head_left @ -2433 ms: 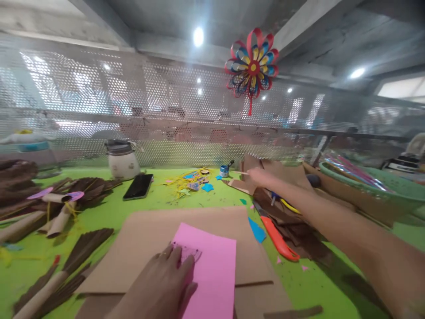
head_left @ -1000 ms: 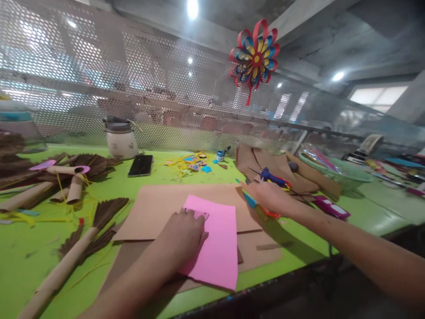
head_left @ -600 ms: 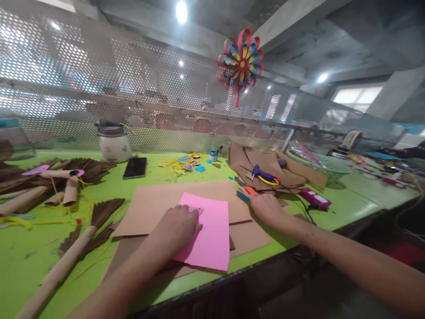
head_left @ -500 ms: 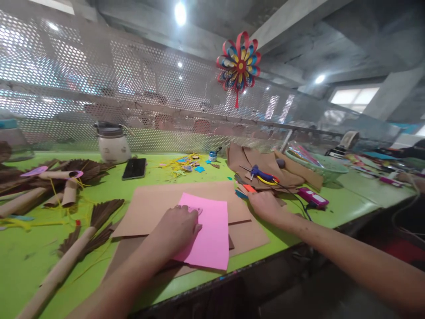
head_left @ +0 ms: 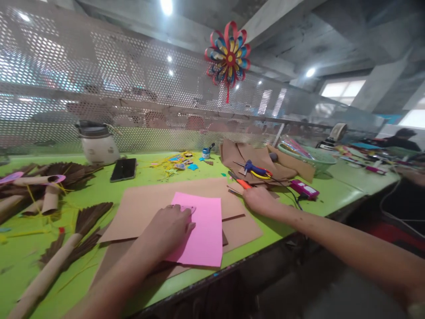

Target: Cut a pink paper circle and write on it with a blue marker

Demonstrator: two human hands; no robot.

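My left hand [head_left: 169, 228] lies flat, fingers stretched out, on a pink paper sheet [head_left: 206, 235]. Its fingertips press a small pink cutout [head_left: 186, 208] at the sheet's top edge. The pink sheet rests on brown cardboard sheets [head_left: 146, 206] on the green table [head_left: 99, 190]. My right hand [head_left: 260, 201] is curled at the cardboard's right edge. An orange cutter [head_left: 244, 184] sticks out beyond its fingers, pointing away from me.
A blue glue gun [head_left: 254, 168], brown paper pieces [head_left: 239, 155], a pink box [head_left: 305, 189] and a green basket [head_left: 308, 157] lie right. A phone [head_left: 123, 169], white pot [head_left: 98, 146] and fringed paper rolls [head_left: 49, 266] lie left. A perforated screen [head_left: 133, 102] stands behind; the table edge [head_left: 232, 270] is near.
My right hand came back from the far brown papers to the orange cutter and closed over it near the cardboard. My left hand stayed on the pink sheet. The view swung right.
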